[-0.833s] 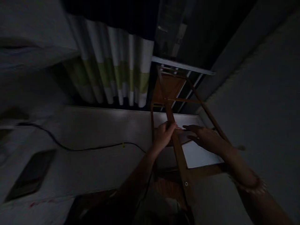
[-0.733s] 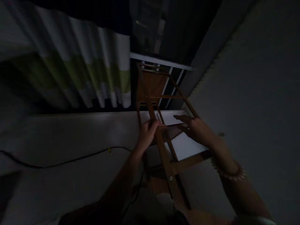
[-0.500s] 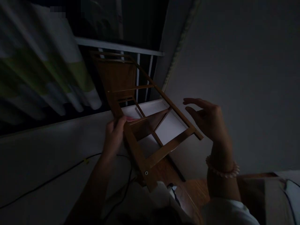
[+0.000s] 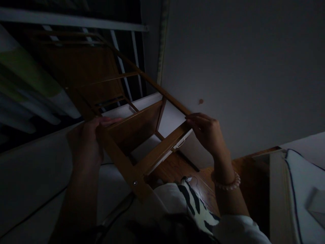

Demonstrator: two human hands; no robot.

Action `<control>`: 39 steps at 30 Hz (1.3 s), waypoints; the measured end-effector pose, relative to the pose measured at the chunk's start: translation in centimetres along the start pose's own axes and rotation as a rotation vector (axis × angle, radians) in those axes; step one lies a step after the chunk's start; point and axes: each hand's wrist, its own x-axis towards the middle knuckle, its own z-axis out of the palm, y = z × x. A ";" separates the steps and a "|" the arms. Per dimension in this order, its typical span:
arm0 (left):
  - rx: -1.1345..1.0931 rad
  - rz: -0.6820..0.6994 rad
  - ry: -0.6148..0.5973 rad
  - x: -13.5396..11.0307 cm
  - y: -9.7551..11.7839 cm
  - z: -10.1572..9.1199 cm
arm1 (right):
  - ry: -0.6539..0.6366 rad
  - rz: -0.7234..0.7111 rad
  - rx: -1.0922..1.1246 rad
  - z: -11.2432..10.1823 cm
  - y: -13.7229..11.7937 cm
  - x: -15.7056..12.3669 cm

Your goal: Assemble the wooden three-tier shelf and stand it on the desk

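A brown wooden shelf rack (image 4: 138,125), made of long side rails with boards and crossbars between them, lies tilted in front of me with its near end close to my body. My left hand (image 4: 88,139) is wrapped round its left rail, fingers reaching in over the edge of a board. At the near right corner, my right hand (image 4: 203,128) closes its fingers on the right rail where the crossbar (image 4: 162,149) meets it. A beaded bracelet (image 4: 228,183) circles my right wrist. A pale cord or strip hangs under the crossbar.
White railings (image 4: 76,22) and a green-and-white curtain (image 4: 33,78) stand at the far left. A grey wall (image 4: 241,67) rises on the right. Below is wooden floor (image 4: 175,166), with a white mattress-like edge (image 4: 304,196) at lower right. A dark cable (image 4: 35,210) runs at lower left.
My right hand has come down from the air onto the rack's right rail and closed there. My left hand still holds the left rail. The view has shifted, and the rack appears larger and nearer.
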 end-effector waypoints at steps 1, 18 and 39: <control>-0.052 -0.039 0.016 0.0 0.2 0.1 | -0.012 -0.004 -0.019 0.0 0.0 -0.1; -0.193 0.040 -0.052 -1.0 0.5 -0.1 | -0.189 -0.195 -0.201 -1.0 0.3 -0.7; -0.341 -0.150 -0.262 -1.4 0.0 -1.4 | -0.162 -0.188 -0.214 0.3 3.0 -1.8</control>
